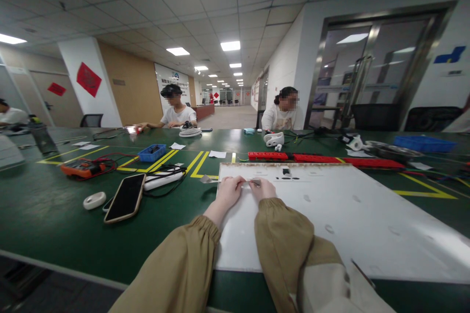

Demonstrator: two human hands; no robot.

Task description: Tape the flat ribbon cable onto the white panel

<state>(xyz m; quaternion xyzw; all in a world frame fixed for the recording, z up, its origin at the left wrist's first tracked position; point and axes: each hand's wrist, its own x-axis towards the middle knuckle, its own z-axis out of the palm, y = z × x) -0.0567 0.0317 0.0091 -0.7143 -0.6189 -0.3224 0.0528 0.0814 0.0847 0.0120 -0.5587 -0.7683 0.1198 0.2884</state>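
My left hand [231, 190] is closed in a pinch above the far left part of a large white board [304, 234]. A thin pale strip [207, 179] sticks out on its left side, ending in a flat, leaf-like tip over the green table. Close beside it, my right hand [263, 189] is closed too, its fingertips on a small, thin grey piece [254, 182]. The fingertips of both hands nearly meet. Whether the strip and the grey piece are one object I cannot tell. Small black marks [287, 176] show on the board right of my hands.
Left on the green table [73, 225] lie a phone [127, 195], a white ring [94, 200], a power strip [165, 177] with black cable and an orange multimeter [82, 167]. Beyond are a blue tray [152, 152], red bars [312, 158] and a white fan [190, 132]. Two people sit opposite.
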